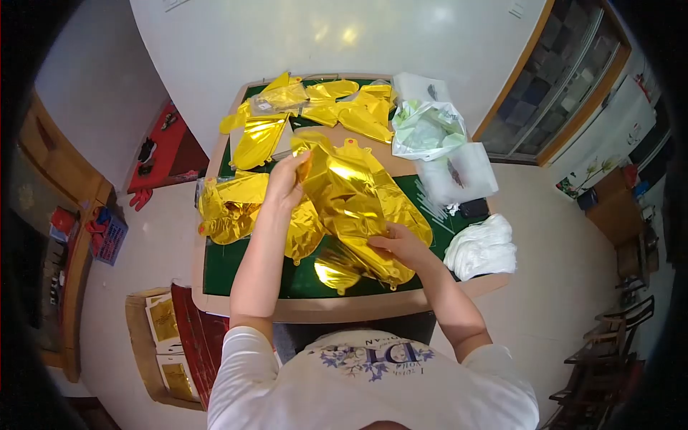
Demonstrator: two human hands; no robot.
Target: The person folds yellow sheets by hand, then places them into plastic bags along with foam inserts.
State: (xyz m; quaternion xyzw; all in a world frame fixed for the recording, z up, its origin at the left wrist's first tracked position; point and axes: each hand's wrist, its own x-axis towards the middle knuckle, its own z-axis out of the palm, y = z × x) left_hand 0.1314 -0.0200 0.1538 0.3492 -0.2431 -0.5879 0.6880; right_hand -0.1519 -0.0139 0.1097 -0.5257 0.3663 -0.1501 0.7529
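Note:
A flat, uninflated gold foil balloon [350,188] is held up over the middle of the table. My left hand [288,180] pinches its upper left edge, thumb on the near side. Lower down on the right, my right hand [403,247] grips the same crinkled foil; some of its fingers are hidden behind or under the sheet. More gold foil balloons [304,228] lie under and beside it, overlapping so that their outlines are hard to separate. Another gold balloon [259,140] rests beyond my left hand, next to a clear plastic wrapper [279,100].
The table [315,309] has a tan rim and green top. On its right are a plastic bag [428,130], a clear packet [459,174], a black object [474,208] and a white bundle [481,248]. An open cardboard box [136,337] stands on the floor at left.

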